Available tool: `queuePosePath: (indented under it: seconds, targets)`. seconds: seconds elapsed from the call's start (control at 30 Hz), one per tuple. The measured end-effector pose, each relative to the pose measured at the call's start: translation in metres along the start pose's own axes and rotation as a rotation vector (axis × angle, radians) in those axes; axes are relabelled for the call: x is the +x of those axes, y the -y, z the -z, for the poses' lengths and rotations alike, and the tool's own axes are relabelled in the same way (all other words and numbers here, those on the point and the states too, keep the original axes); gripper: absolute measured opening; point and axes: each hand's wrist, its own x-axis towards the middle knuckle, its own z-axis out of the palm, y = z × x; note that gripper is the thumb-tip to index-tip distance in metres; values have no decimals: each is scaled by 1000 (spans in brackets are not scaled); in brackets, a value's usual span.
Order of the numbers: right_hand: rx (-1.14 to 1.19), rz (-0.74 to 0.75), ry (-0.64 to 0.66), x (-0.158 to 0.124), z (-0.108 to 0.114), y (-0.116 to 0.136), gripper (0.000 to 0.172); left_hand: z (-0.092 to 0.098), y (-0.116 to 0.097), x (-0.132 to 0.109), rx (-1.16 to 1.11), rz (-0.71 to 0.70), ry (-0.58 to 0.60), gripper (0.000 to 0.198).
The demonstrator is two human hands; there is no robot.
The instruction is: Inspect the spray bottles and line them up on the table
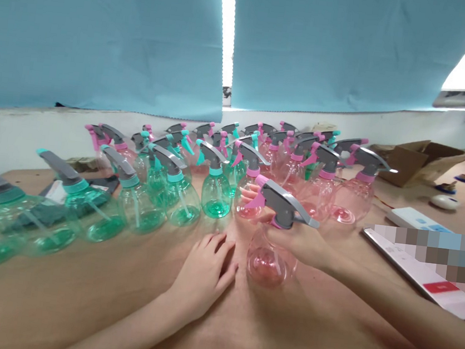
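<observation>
My left hand (206,275) rests palm down on the wooden table, fingers apart and holding nothing. Just to its right stands a pink spray bottle (268,265) with a grey and pink trigger head, nearest to me in the group. My right hand (298,242) reaches behind that bottle's neck. Its fingers stretch out to the left past the pink trigger, in front of another pink spray bottle (253,171). The bottle head hides part of the palm, so whether it touches the bottle cannot be made out. A green spray bottle (217,192) stands upright beyond my left hand.
Several green spray bottles (105,219) line the left side. More pink spray bottles (353,197) crowd the back and right. At right are an open cardboard box (410,161), a white mouse (445,202), a white box (416,219) and a partly blurred flat device (411,262). Blue curtains (106,31) hang behind.
</observation>
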Motion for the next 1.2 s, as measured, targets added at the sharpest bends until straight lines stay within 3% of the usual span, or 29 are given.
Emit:
queuePosePath:
  seconds: [0.2,0.4,0.6,0.9,1.1,1.2]
  targets:
    - [30,19,13,1,0,7,7,1,-1,0,-4,0,4,26]
    - [51,26,24,2,1,10,25,2,0,0,-11,6,-1,26]
    - [92,43,37,3,0,12,28,1,0,-1,-20,-2,-25,26]
    - [92,74,55,3,0,10,56,2,-1,0,-14,1,-6,26]
    - [50,60,54,3,-1,7,61,1,-1,-1,-24,-2,-20,26]
    - [58,40,54,3,0,7,48,1,0,-1,-20,-4,-22,25]
